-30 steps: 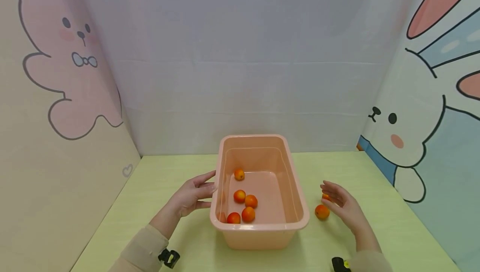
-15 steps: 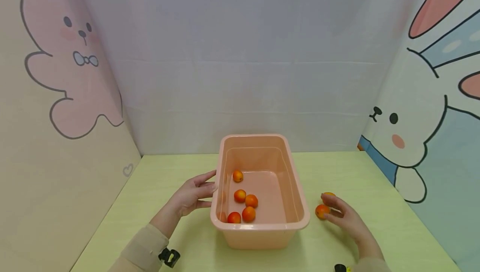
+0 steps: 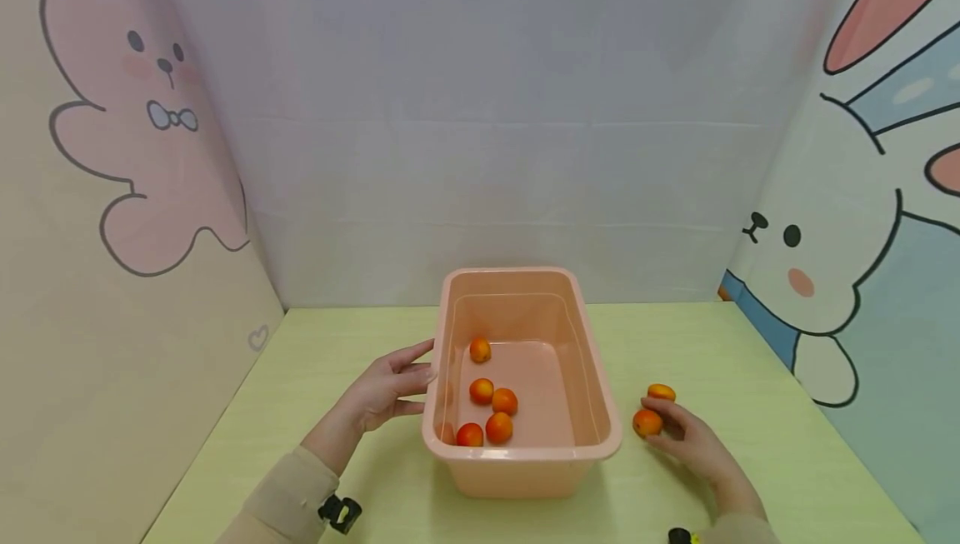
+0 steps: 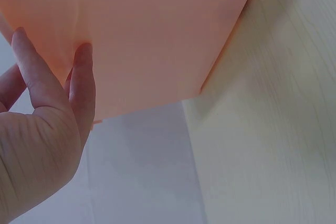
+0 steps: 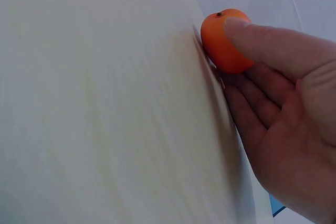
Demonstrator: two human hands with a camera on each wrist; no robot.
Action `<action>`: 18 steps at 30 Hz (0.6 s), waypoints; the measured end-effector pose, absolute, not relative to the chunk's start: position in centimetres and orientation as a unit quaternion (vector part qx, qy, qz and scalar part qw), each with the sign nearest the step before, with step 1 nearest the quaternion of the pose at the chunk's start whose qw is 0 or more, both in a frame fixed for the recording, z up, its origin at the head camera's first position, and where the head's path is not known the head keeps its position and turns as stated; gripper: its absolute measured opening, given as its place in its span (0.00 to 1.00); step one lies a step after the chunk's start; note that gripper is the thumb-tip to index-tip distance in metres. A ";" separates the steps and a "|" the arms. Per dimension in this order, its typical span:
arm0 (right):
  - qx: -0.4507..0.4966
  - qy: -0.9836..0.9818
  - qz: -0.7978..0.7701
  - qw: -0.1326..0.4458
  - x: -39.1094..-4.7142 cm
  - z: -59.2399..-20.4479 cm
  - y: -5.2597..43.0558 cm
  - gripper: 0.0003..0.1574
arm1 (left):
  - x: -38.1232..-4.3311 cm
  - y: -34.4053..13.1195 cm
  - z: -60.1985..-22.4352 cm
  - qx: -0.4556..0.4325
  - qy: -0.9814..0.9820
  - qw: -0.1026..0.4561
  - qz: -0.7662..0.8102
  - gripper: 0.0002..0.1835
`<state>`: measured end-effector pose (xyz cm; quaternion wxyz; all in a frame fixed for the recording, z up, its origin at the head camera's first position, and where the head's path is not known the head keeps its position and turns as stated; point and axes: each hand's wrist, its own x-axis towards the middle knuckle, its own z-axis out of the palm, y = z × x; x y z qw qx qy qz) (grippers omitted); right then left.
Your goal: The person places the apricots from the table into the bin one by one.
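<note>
A peach-coloured plastic bin [image 3: 510, 477] stands in the middle of the table, with several small orange-red fruits [image 3: 499, 428] on its floor. My left hand [image 3: 382, 394] touches the bin's left side with extended fingers; in the left wrist view the fingertips [image 4: 83, 53] lie against the bin wall. To the right of the bin, my right hand [image 3: 693, 444] pinches a small round orange fruit [image 5: 226, 40] low over the table, thumb on its near side and fingers behind it. Just beyond that hand lies another fruit, a yellow-orange one [image 3: 662, 392].
The pale yellow-green table [image 3: 360, 336] meets a white cloth backdrop [image 3: 480, 127] at its far edge. Side panels rise at both ends, with a pink bear [image 3: 161, 161] on the left and a white rabbit [image 3: 817, 219] on the right.
My right hand has come down and nearer to me, closing its thumb and fingers on the nearer fruit; the farther fruit now shows more fully. My left hand and the bin have stayed put.
</note>
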<state>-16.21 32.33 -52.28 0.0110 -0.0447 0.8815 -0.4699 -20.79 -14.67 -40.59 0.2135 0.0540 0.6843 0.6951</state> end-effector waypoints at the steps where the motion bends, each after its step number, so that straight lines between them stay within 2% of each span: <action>1: -0.041 0.885 -0.464 0.014 -16.2 -52.3 32.3 0.35 | -20.8 -14.7 -40.6 0.054 0.684 0.213 0.695 0.36; 7: -0.026 0.893 -0.449 0.020 -16.1 -52.0 32.3 0.30 | -20.8 -14.7 -40.6 0.053 0.685 0.213 0.695 0.36; 18: -0.028 0.874 -0.484 -0.038 -15.8 -50.8 32.4 0.31 | -20.7 -14.7 -40.5 0.065 0.685 0.212 0.694 0.37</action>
